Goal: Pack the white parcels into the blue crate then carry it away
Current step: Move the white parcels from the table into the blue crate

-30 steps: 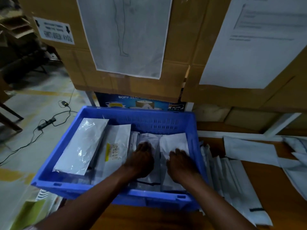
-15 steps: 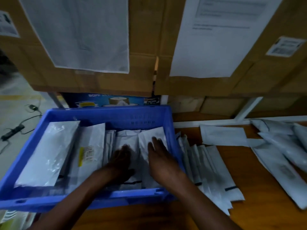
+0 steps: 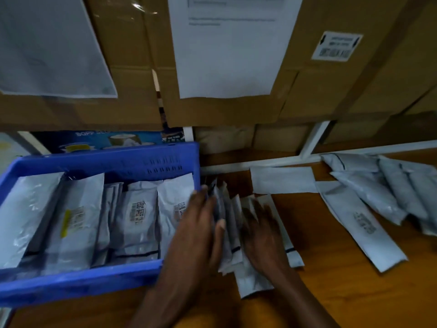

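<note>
The blue crate (image 3: 151,162) sits at the left end of the wooden table, holding several white parcels (image 3: 137,218) laid side by side. Right beside its right wall lies a fanned stack of white parcels (image 3: 233,209). My left hand (image 3: 201,230) lies over the crate's right wall and the stack's left side, fingers straight. On the stack's right side my right hand (image 3: 262,230) lies flat with fingers spread. More white parcels lie farther right: one flat long parcel (image 3: 361,223) and a heap (image 3: 397,185) at the table's right edge.
Stacked cardboard boxes (image 3: 319,91) with taped paper sheets stand behind the table. A white metal frame (image 3: 312,143) runs along the back edge. A flat white envelope (image 3: 283,179) lies near the back. The wooden table (image 3: 331,292) shows bare at the front right.
Both hands have left the inside of the crate and moved right onto the stack of parcels beside it. The view has swung to the right.
</note>
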